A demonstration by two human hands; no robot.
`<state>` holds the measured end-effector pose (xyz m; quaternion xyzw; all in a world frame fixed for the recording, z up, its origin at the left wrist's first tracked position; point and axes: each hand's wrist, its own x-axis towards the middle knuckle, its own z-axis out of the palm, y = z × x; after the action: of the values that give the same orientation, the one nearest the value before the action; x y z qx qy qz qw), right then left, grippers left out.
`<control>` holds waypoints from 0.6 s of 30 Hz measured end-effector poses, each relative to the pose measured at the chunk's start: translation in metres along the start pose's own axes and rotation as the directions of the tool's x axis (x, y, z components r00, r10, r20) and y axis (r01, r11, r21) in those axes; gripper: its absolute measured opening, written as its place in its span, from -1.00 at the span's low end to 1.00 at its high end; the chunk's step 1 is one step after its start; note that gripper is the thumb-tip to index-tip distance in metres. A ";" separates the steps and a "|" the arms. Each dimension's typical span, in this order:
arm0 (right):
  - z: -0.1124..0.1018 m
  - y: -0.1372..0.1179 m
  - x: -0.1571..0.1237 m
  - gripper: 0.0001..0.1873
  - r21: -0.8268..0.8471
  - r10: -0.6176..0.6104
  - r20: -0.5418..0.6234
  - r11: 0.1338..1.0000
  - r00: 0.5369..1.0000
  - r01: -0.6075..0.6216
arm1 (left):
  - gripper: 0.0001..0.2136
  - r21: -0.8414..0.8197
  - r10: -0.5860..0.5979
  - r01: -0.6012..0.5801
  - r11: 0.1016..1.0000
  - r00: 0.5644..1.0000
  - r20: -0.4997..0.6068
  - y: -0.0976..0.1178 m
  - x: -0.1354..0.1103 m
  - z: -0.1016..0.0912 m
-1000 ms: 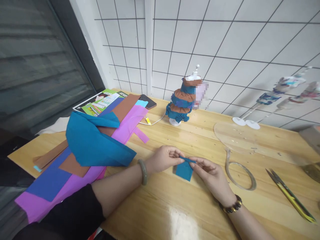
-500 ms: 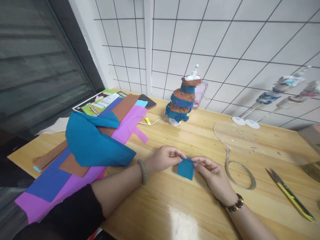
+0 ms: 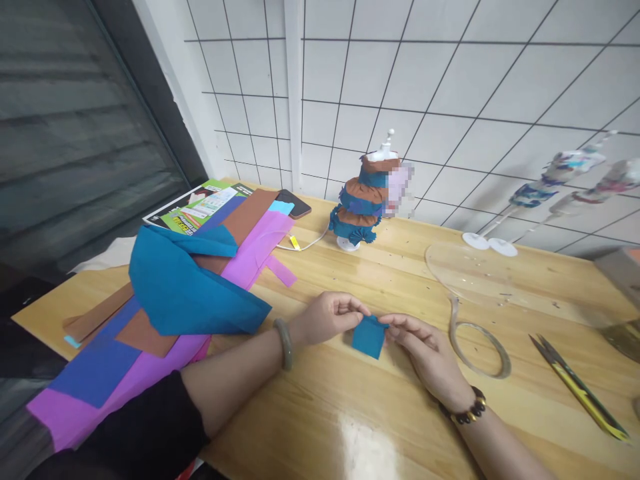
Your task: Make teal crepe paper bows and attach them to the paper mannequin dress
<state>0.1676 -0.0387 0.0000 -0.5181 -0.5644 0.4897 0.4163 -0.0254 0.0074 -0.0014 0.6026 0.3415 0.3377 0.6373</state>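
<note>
A dark phone lies toward the back of the counter, near a green-and-black printed sheet. In front curls a white cable bearing a yellow tag. Farther right — by the white tiled wall — are two slim stands with round feet.

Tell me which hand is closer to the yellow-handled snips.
Right. The right hand is just left of the roll of tape, with the yellow-handled snips beyond; the left hand is farther off, across the teal piece.

No text readable; lettering on green-black booklet blurred.
</note>
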 end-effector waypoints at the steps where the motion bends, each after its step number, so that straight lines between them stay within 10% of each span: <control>1: 0.001 -0.002 0.000 -0.76 -0.024 0.004 -0.010 1.000 1.000 -0.005 | -0.83 -0.013 -0.003 0.003 1.000 1.000 -0.005 0.000 0.000 0.001; 18: 0.013 0.011 0.002 -0.72 -0.029 -0.020 -0.106 0.999 0.994 0.017 | -0.80 -0.028 -0.006 0.006 1.000 1.000 -0.004 -0.009 0.000 0.003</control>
<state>0.1561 -0.0386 -0.0130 -0.5438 -0.5530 0.4497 0.4430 -0.0230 0.0056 -0.0106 0.5917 0.3399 0.3421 0.6460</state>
